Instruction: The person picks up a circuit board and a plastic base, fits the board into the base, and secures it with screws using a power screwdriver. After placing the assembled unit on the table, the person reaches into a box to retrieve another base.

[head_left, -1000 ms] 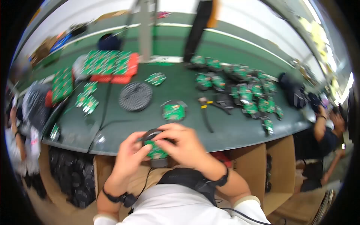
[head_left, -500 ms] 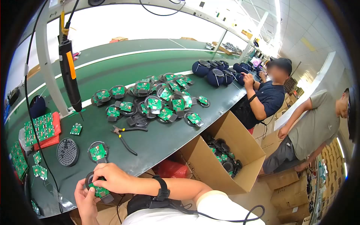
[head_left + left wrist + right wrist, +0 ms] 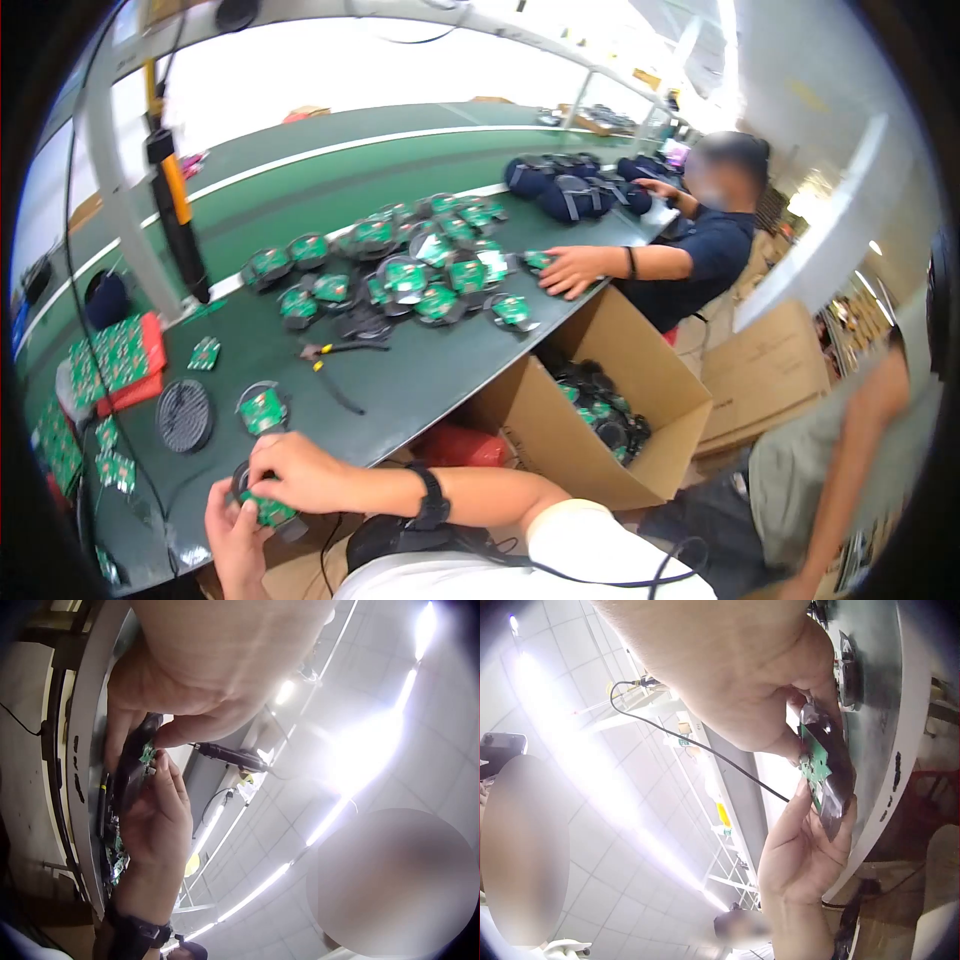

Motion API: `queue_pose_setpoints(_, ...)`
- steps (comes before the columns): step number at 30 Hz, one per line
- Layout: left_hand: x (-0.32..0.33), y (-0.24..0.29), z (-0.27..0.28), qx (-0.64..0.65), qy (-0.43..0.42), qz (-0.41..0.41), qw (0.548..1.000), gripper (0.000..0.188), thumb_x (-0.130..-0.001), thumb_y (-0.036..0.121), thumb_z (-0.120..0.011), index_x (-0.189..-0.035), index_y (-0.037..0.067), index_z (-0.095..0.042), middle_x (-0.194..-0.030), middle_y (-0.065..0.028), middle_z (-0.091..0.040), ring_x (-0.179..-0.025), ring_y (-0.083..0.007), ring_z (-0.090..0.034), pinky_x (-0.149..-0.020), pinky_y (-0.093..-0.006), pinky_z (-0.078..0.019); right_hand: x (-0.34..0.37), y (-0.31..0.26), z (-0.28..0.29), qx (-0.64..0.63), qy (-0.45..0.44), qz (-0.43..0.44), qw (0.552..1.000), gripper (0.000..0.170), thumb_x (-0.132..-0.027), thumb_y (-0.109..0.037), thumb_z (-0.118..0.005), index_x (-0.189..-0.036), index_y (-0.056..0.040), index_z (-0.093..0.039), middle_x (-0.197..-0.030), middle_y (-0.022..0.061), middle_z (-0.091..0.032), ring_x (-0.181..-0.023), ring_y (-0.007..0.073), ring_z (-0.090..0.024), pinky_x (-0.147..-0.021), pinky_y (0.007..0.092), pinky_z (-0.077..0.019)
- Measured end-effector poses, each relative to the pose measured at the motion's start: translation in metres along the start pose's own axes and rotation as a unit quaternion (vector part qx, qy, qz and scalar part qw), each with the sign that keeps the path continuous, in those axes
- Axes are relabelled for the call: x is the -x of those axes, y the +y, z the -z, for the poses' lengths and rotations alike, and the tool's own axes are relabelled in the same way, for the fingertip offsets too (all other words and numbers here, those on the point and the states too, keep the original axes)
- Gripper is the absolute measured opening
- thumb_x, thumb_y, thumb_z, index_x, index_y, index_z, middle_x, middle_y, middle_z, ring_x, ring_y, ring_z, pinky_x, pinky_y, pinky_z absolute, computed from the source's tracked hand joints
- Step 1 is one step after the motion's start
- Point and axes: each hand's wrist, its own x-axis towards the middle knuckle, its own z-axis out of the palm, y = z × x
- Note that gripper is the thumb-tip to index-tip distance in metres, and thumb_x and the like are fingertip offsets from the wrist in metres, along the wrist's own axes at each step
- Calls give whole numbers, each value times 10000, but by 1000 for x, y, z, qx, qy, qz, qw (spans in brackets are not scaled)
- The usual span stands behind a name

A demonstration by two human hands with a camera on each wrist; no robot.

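Observation:
Near the table's front edge, both hands hold a black round housing (image 3: 843,802) with a green circuit board (image 3: 272,511) in it. My left hand (image 3: 236,538) grips the housing from the left and below, its thumb at the board. From the other side my right hand (image 3: 305,474) grips it too, fingers curled over the rim. In the right wrist view a right fingertip touches a small metal part on the board's face. Just beyond the hands lies another round housing with a green board (image 3: 263,410).
Several housings with boards (image 3: 405,277) are heaped mid-table, beside cutters (image 3: 335,370). A grey perforated disc (image 3: 185,415) and board panels (image 3: 115,355) lie left. A screwdriver (image 3: 175,205) hangs above. A carton (image 3: 610,480) stands at the front edge; another person (image 3: 700,245) reaches in.
The head view has swung to the right. Another person's hand has come down on a housing at the heap's right end. Both my hands keep their hold on the housing.

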Motion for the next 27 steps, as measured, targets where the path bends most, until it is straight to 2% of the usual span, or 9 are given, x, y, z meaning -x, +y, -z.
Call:
queue_pose_setpoints(3,1,13,-8,-31,15,39,999,367,-989,41,-638,-1337,47,-524,-1192,-99,-683,-1023,-167,-712,-790,-305,-642,-1,-8,9,31,-8,0,999,133,-839,-137,-771,-925,-36,-774,-995,165,-727,-971,346,-700,-863,416,-558)
queue_pose_setpoints(8,0,33,-12,-13,-11,89,996,353,-1019,124,-657,-1346,72,-534,-1118,-37,-696,-961,-119,-684,-744,-279,-613,-8,-25,18,24,-10,-55,998,168,-870,-128,-808,-1011,-37,-799,-1054,184,-744,-1013,295,-721,-902,387,-569)
queue_pose_setpoints(14,-3,31,-7,69,-25,111,991,336,-1038,117,-617,-1331,-16,-520,-1094,-78,-716,-942,-138,-720,-739,-285,-630,-16,-15,17,-109,-43,-169,979,123,-895,-68,-782,-979,22,-782,-981,101,-715,-978,195,-666,-869,320,-522)
queue_pose_setpoints(16,-6,30,-5,91,-33,115,989,341,-1042,118,-609,-1337,-27,-519,-1107,-75,-718,-933,-129,-725,-740,-275,-635,-17,-19,21,-108,-76,-166,977,156,-900,-38,-748,-1044,15,-774,-1119,140,-710,-1044,214,-652,-908,330,-523)
queue_pose_setpoints(18,-9,28,2,119,-28,98,988,349,-1046,116,-601,-1343,-40,-508,-1100,-97,-719,-938,-152,-735,-759,-309,-645,-19,-43,23,48,-59,17,997,282,-879,12,-699,-1155,-13,-750,-1333,176,-649,-1201,292,-624,-995,368,-507)
queue_pose_setpoints(19,-12,25,7,118,-32,97,988,352,-1046,121,-603,-1347,-32,-503,-1092,-96,-719,-948,-160,-739,-775,-333,-649,-20,-42,30,112,-82,118,983,461,-790,64,-685,-1229,-70,-731,-1486,184,-556,-1344,380,-550,-1079,423,-478)
queue_pose_setpoints(22,-10,26,11,127,-31,106,986,356,-1049,122,-599,-1355,-29,-496,-1059,-83,-716,-934,-161,-739,-764,-322,-647,-19,-52,36,185,-172,194,948,564,-699,96,-690,-1220,-112,-740,-1471,153,-581,-1395,409,-512,-1111,474,-464)
queue_pose_setpoints(23,-10,26,11,127,-28,107,986,356,-1049,122,-599,-1355,-29,-496,-1059,-83,-716,-934,-161,-739,-764,-322,-647,-20,-51,30,193,-160,227,941,584,-630,113,-713,-1164,-121,-760,-1394,109,-641,-1336,385,-566,-1075,481,-505)
queue_pose_setpoints(27,-13,22,14,173,-46,111,978,415,-1049,134,-607,-1407,-10,-454,-1064,-72,-687,-921,-152,-718,-751,-314,-634,-21,-34,23,217,-124,280,927,492,-609,61,-774,-1072,-104,-781,-1228,63,-722,-1183,338,-655,-952,430,-571)
